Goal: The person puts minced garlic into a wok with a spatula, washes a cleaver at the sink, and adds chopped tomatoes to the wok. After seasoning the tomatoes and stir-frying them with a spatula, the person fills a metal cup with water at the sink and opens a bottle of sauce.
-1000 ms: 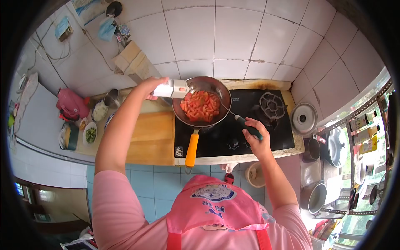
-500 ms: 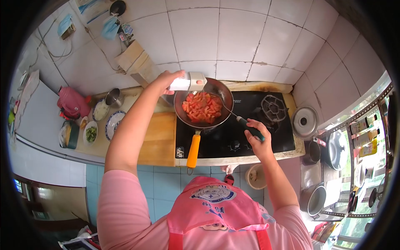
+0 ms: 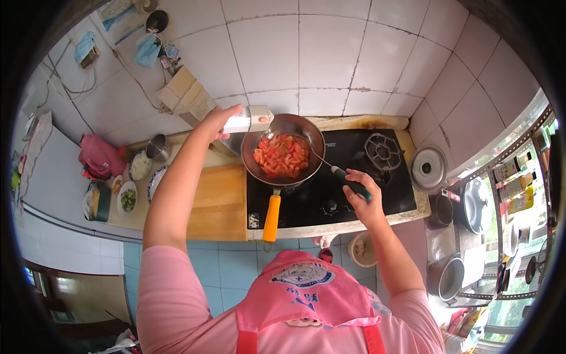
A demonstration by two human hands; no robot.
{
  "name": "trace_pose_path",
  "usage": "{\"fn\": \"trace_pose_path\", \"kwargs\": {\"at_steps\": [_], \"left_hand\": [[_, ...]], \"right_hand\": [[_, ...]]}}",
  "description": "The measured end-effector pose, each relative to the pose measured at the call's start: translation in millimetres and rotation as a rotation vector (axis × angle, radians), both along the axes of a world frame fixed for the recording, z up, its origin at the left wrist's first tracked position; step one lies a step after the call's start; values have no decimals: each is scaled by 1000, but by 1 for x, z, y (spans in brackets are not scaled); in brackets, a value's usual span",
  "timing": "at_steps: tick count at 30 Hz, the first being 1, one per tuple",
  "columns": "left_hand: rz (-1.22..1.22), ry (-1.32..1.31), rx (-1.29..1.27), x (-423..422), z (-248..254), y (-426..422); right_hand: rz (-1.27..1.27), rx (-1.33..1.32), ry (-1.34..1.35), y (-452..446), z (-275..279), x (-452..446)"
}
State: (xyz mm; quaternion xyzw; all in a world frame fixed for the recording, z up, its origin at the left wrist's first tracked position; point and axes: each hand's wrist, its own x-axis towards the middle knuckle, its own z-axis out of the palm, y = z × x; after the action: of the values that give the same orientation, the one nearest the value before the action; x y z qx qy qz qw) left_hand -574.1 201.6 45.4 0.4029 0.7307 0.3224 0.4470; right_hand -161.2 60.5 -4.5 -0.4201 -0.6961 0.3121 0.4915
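Observation:
My left hand (image 3: 217, 123) is wrapped around a white seasoning container (image 3: 254, 118) with a beige end, tilted on its side at the upper left rim of the frying pan. Chopped tomatoes (image 3: 282, 156) lie in the frying pan (image 3: 254, 137), which sits on the left burner with its orange handle (image 3: 272, 218) pointing toward me. My right hand (image 3: 364, 197) grips the dark green handle of a spatula (image 3: 349, 182). Its thin metal shaft reaches into the pan's right side; the blade is hard to make out among the tomatoes.
Left of the black stove (image 3: 377, 200) is a wooden cutting board (image 3: 218, 203). Further left stand a bowl of chopped greens (image 3: 127, 199), a metal cup (image 3: 158, 147) and a pink kettle (image 3: 101, 156). A pot lid (image 3: 428, 169) leans at the stove's right end.
My left hand and the seasoning container have shifted left, from over the pan to its upper left rim. My right hand keeps its hold on the spatula. The view has tilted slightly.

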Motion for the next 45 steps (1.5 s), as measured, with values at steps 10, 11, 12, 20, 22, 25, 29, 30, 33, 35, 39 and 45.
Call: {"fn": "trace_pose_path", "kwargs": {"at_steps": [10,11,12,20,22,25,29,30,33,35,39,45], "left_hand": [[-47,88,-38,-11,3,-34],[-43,89,-38,-12,4,-38],[-32,36,-29,-14,6,-42],[211,-804,81,-20,-54,-72],[196,-989,150,-9,-76,-86],[225,-1298,203,18,-93,-105],[49,-1551,146,39,-108,-131],[13,-1652,131,46,-110,-137],[-141,-1867,86,65,-107,-153],[-231,-1904,83,78,-100,-162],[-333,-1870,-6,106,-80,-178],[-270,-1635,12,195,-44,-201]], "right_hand": [[60,100,-48,4,-2,-28],[77,122,-68,5,-3,-32],[93,145,-88,5,-4,-37],[255,214,-269,-10,-30,-66],[271,204,-330,-14,-42,-67],[300,186,-453,-18,-61,-64],[315,125,-528,-25,-71,-66],[312,119,-540,-27,-73,-66],[260,146,-620,-31,-73,-63],[216,170,-687,-35,-67,-58],[24,151,-334,-48,7,-43],[82,530,-468,-90,126,-28]]}}
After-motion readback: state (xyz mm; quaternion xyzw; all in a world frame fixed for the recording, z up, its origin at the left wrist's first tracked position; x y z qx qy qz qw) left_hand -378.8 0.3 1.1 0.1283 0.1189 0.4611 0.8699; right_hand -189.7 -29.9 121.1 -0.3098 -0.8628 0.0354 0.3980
